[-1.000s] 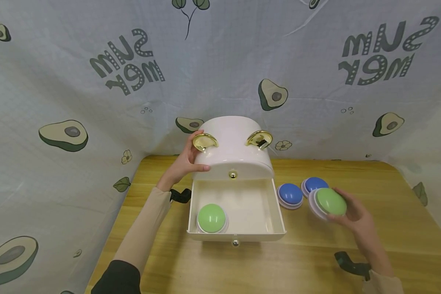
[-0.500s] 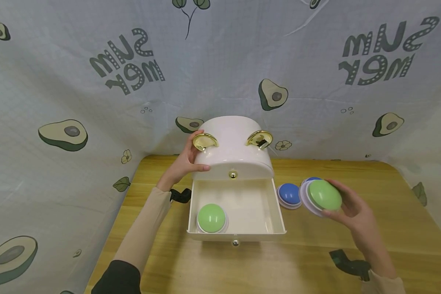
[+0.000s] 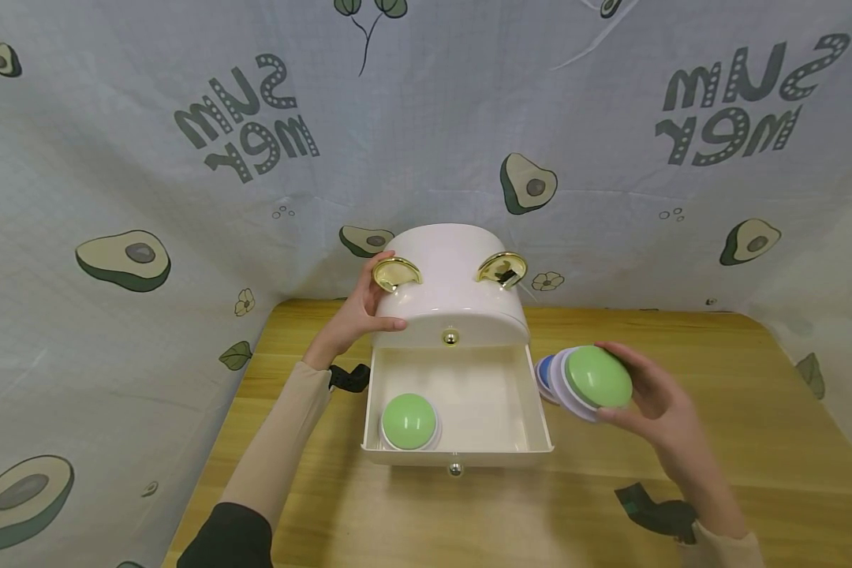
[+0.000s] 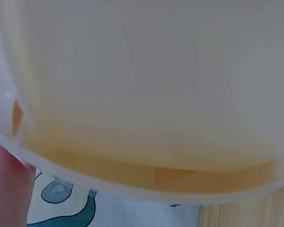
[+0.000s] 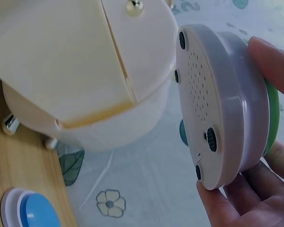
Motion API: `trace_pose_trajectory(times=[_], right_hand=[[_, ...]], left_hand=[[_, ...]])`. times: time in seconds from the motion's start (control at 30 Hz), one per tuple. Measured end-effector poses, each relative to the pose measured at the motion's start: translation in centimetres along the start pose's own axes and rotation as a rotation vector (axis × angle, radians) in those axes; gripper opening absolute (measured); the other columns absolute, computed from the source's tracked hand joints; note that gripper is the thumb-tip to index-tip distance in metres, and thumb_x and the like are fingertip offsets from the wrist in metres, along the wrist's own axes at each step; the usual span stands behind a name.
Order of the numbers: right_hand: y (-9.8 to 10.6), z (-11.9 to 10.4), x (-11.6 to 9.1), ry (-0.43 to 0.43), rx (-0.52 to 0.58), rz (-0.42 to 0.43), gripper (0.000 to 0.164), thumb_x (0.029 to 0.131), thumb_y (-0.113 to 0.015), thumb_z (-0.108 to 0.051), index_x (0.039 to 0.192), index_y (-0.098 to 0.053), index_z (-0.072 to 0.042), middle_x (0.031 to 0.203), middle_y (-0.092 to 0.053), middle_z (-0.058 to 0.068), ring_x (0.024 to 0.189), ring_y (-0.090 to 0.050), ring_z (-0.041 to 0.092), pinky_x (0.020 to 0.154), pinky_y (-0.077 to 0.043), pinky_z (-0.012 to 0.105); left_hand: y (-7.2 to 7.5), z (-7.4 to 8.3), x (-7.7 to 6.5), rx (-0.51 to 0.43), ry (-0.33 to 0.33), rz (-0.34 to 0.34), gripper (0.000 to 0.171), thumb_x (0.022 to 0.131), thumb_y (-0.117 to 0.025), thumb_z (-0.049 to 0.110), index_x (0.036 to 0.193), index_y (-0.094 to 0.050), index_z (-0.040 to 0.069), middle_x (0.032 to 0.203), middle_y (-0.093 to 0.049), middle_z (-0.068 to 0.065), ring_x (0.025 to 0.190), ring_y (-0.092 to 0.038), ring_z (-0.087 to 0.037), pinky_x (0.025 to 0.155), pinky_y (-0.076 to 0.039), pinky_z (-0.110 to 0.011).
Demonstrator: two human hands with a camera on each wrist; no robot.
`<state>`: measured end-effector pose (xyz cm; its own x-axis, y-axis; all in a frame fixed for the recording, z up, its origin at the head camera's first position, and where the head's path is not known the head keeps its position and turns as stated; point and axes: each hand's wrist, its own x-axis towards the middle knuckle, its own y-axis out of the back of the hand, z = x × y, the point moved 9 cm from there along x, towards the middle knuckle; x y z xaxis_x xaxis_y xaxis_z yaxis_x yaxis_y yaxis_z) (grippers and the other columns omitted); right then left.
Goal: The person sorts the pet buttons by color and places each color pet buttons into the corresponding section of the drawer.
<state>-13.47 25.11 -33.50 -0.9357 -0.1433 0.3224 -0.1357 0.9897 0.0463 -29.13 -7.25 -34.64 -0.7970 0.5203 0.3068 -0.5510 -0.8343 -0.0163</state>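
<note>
My left hand [image 3: 353,317] grips the upper left side of a white drawer box [image 3: 449,264], thumb across its front. The box's drawer [image 3: 506,394] is pulled out, and a green push button [image 3: 409,421] with a white base lies in its front left corner. To the right of the drawer, my right hand [image 3: 656,414] holds another green push button [image 3: 599,377], tilted with its base facing the box. The right wrist view shows that base [image 5: 203,109], with speaker holes and dark feet. Behind the held button, a blue push button [image 3: 543,374] is partly hidden.
Two gold ears [image 3: 502,270] stick out from the top of the box. The wooden table [image 3: 724,371] meets a pale avocado-print cloth [image 3: 426,150] at the back and left. A small round knob [image 3: 455,469] stands out from the drawer's front.
My right hand has carried the green push button leftward, toward the drawer, and it now covers most of the blue push buttons. The left hand and the drawer box have stayed put.
</note>
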Motion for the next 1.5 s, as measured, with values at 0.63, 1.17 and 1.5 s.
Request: trace_pose_trajectory(times=[0.63,1.17,1.5], right_hand=[[-4.3,-1.1,1.0,0.026,-0.035,-0.084,0.076,0.073,-0.065,0.026,0.141,-0.039,0.006,0.142,-0.044,0.011,0.129,-0.041,0.015,0.101,-0.033,0.017],[-7.9,-1.0,1.7,0.047,-0.055,-0.202,0.077,0.074,-0.069,0.02,0.142,-0.036,0.007,0.144,-0.041,0.016,0.131,-0.039,0.016,0.104,-0.031,0.022],[-9.0,-0.6,1.9,0.045,-0.077,-0.217,0.077,0.074,-0.071,0.017,0.142,-0.037,0.005,0.144,-0.039,0.019,0.131,-0.039,0.017,0.103,-0.033,0.023]], left_hand=[[-0.1,0.1,0.0,-0.01,0.0,0.0,0.103,0.07,-0.07,-0.019,0.148,-0.014,0.019,0.149,-0.022,-0.008,0.136,-0.024,-0.017,0.109,-0.021,-0.035],[0.0,0.1,0.0,-0.023,-0.021,-0.011,0.11,0.068,-0.089,0.019,0.148,-0.014,0.017,0.149,-0.022,-0.009,0.136,-0.025,-0.016,0.11,-0.02,-0.035],[0.0,0.1,0.0,-0.016,-0.02,-0.008,0.101,0.072,-0.071,-0.017,0.148,-0.016,0.02,0.148,-0.023,-0.008,0.135,-0.025,-0.017,0.109,-0.023,-0.034]])
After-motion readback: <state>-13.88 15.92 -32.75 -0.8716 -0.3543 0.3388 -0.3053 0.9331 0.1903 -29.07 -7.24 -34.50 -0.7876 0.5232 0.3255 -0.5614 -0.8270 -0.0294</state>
